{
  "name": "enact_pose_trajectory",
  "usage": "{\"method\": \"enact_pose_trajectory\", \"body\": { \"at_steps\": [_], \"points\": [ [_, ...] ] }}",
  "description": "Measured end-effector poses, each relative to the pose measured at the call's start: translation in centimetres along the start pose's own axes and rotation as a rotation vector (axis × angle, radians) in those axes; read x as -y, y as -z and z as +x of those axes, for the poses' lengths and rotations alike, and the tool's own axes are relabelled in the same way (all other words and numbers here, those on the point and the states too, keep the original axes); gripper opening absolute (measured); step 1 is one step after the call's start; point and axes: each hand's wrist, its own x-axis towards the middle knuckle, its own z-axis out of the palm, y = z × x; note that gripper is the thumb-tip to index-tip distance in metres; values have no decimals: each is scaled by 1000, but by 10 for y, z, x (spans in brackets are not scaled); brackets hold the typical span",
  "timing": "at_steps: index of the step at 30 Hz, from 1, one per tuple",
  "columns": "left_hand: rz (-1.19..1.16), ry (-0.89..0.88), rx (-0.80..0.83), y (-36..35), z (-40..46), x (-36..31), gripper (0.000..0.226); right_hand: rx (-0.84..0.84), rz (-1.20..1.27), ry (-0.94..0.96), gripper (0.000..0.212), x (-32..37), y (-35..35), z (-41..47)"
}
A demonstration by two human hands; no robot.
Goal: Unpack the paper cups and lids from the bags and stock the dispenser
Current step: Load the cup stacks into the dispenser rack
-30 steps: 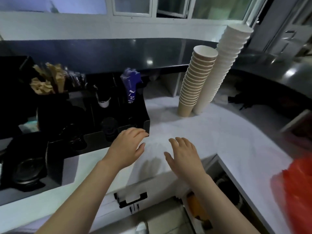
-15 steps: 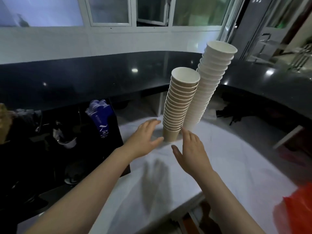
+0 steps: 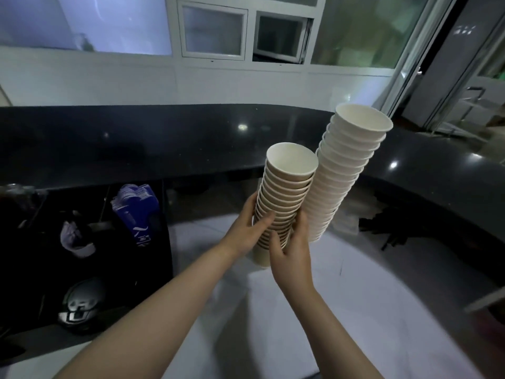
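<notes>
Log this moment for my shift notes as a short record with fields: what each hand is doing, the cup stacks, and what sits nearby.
left hand: grips the brown cup stack low on its left side
right hand: grips the same stack from the right
white cup stack: taller, untouched, leaning right, just behind the brown one
surface: white counter
nearby: black organizer at left, holding blue packets

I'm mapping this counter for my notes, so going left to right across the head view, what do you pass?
Black dispenser → blue sleeves standing in it → left hand → brown cup stack held by both hands → right hand → taller white cup stack → black straws.
</notes>
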Motion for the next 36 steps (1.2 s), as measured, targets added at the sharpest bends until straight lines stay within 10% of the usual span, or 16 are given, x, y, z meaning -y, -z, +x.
{"method": "enact_pose_trajectory", "body": {
  "at_steps": [13,36],
  "points": [
    [-96,-71,-223,-7,-67,0,37,30,268,-24,60,-2,-2,-26],
    [-114,-55,-488,143,-274,9,55,429,308,55,56,122,-100,-165]
  ]
}}
